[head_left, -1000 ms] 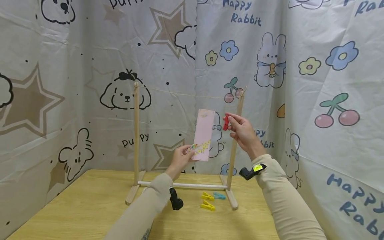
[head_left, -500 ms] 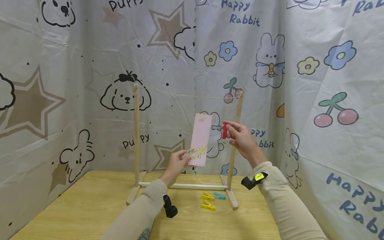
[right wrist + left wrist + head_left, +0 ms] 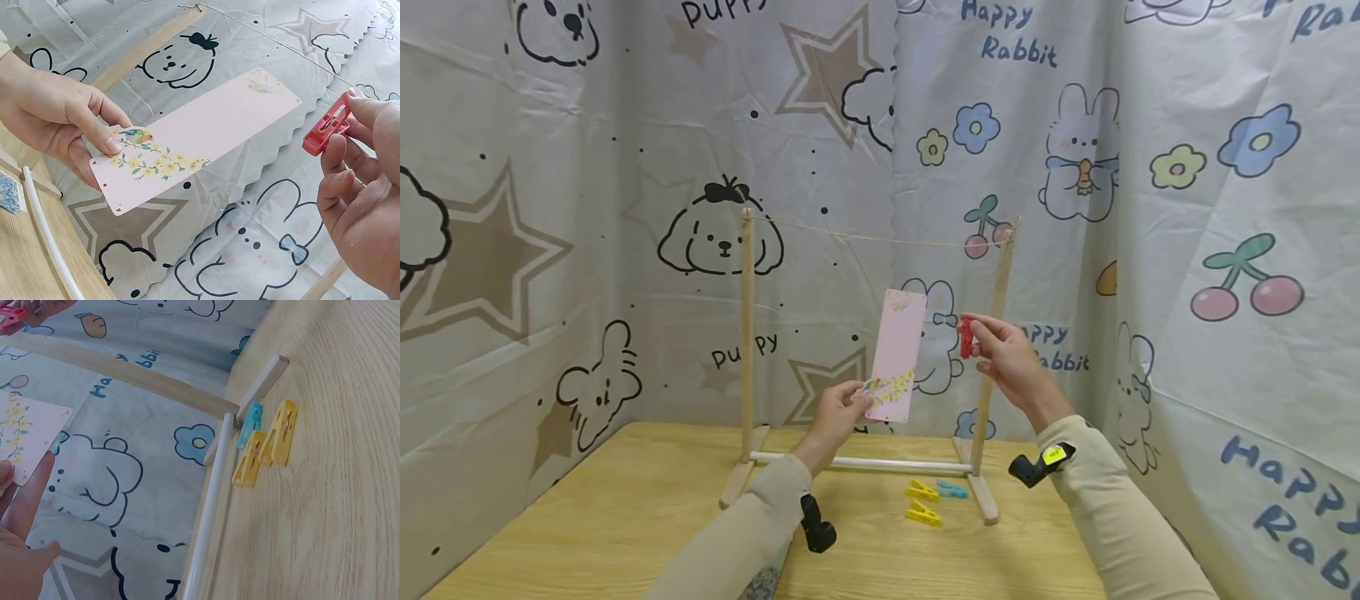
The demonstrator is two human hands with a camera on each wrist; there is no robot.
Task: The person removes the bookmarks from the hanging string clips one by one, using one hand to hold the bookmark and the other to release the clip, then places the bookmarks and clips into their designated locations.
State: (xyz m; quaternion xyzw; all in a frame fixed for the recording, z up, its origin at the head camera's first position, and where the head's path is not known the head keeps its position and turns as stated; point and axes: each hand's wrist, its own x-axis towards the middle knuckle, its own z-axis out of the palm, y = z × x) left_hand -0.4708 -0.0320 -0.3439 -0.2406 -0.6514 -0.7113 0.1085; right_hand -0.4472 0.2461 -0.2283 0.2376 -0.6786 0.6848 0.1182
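Note:
A long pink card [image 3: 898, 354] with yellow blossoms and a small bird printed near its lower end stands nearly upright in the air. My left hand [image 3: 833, 419] pinches its lower left corner between thumb and fingers. To the right of the card, and apart from it, my right hand [image 3: 1017, 363] pinches a red clothespin [image 3: 325, 129] between thumb and fingers. Above both hands a thin string [image 3: 880, 239] runs between two wooden posts, with nothing hanging from it. In the left wrist view only part of the card [image 3: 31, 434] shows.
The wooden stand has a left post [image 3: 747, 333], a right post [image 3: 994, 350] and a white crossbar [image 3: 895, 465] low down. Two yellow clothespins [image 3: 922, 512] and a blue clothespin [image 3: 952, 489] lie on the table [image 3: 625, 500] near its right foot. A printed curtain [image 3: 842, 283] hangs behind.
Both hands have sunk a little, the left also drifting slightly left, with the card and the red clothespin still held. The gap between card and clothespin has widened a little.

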